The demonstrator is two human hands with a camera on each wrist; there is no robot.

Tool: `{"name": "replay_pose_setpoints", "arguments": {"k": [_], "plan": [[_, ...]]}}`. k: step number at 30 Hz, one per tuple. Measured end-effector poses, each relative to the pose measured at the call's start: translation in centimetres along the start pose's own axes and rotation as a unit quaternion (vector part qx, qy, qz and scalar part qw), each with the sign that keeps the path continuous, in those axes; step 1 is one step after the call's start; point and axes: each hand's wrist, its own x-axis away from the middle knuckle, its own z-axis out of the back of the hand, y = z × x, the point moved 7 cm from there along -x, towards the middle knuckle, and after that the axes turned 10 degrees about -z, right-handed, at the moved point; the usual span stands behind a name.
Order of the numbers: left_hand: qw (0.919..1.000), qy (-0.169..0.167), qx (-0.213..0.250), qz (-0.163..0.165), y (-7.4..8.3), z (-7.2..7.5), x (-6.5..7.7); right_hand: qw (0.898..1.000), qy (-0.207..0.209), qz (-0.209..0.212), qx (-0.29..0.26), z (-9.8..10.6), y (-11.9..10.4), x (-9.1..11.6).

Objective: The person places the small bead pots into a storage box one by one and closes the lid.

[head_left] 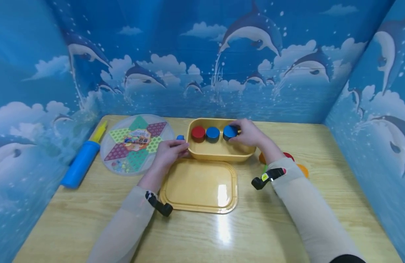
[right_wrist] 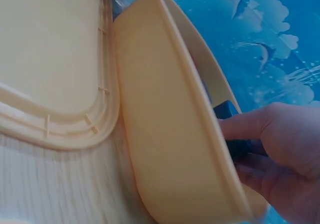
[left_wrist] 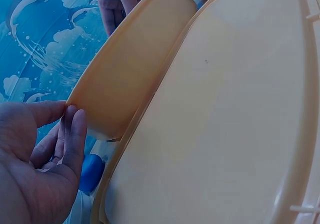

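A yellow plastic box (head_left: 218,157) stands on the table, holding a red cylindrical block (head_left: 198,134) and a blue cylindrical block (head_left: 213,134) side by side. My right hand (head_left: 246,132) reaches in at the box's right end and grips another blue cylindrical block (head_left: 230,132). In the right wrist view, this block (right_wrist: 226,110) is partly hidden by the fingers and the box wall. With fingertips and thumb, my left hand (head_left: 170,152) pinches the box's left rim, seen closely in the left wrist view. The matching yellow lid (head_left: 195,184) lies flat in front of the box.
At the left lies a round clear case with a star-patterned game board (head_left: 136,144); a small blue piece (head_left: 180,137) shows at its edge. Beside it is a blue hand pump (head_left: 80,164) with a yellow end. Orange and red pieces (head_left: 302,170) lie partly behind my right forearm.
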Motion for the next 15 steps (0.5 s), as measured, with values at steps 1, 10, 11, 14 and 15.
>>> {"name": "replay_pose_setpoints", "arguments": {"k": [1,10,11,14,15], "plan": [[1.0,-0.001,0.0,0.0,0.0,0.0,0.1,1.0,-0.001,-0.003,0.002,-0.2,0.1,-0.3],[0.9999,0.007,-0.013,0.003,0.1,-0.1,0.0,0.999,0.009,-0.039,0.008,-1.6,0.6,-1.9],[0.9999,0.007,-0.013,0.005,0.1,-0.1,0.0,0.999,0.012,-0.04,0.013,-1.6,0.6,-2.0],[0.9998,0.008,-0.016,0.004,0.0,0.0,0.0,0.999,0.012,-0.039,0.018,-1.7,0.6,-2.0],[0.9998,0.008,-0.017,0.003,0.0,0.0,0.0,0.999,0.01,-0.038,0.015,-1.7,0.6,-1.8]]}}
